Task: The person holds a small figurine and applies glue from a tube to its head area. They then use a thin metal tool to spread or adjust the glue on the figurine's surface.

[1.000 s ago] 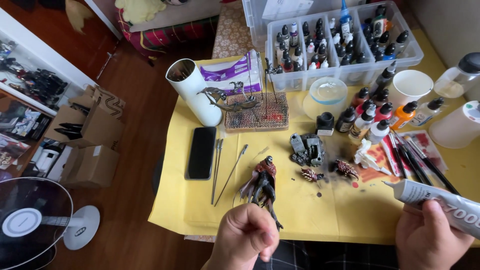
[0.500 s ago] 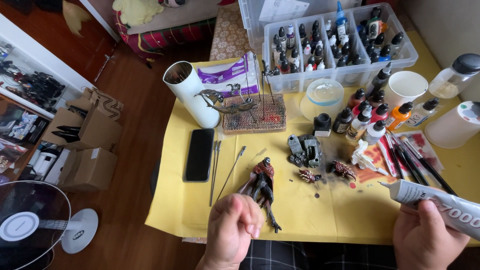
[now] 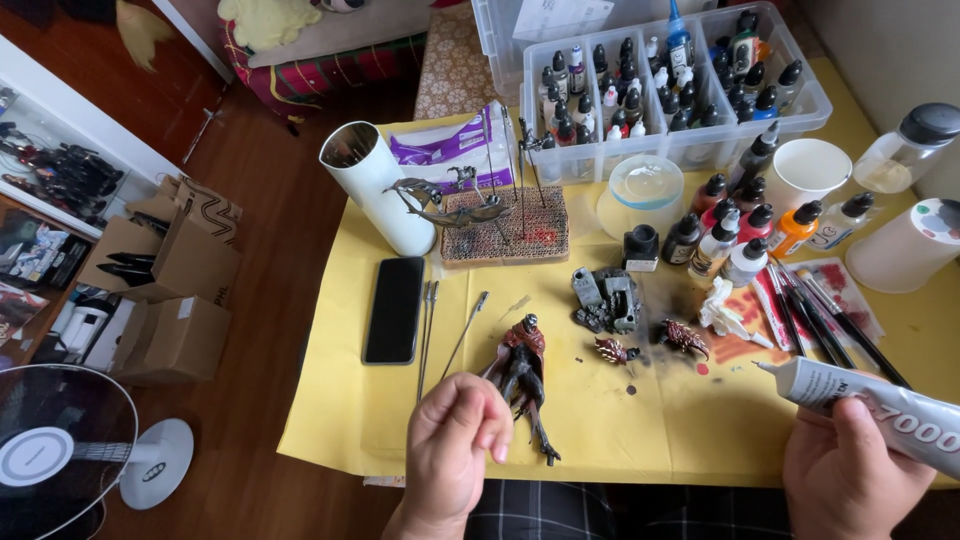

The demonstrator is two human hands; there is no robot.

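Left hand (image 3: 455, 440) loosely fisted, right hand (image 3: 850, 480) fingers curled in a grip.

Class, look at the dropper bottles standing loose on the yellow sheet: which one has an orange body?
The orange bottle with a black cap, standing below the white cup; its neighbours are dark, red or whitish.

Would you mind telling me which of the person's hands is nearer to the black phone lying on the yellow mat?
Left. The left hand sits just below and right of the black phone, while the right hand holds the glue tube far across the yellow mat.
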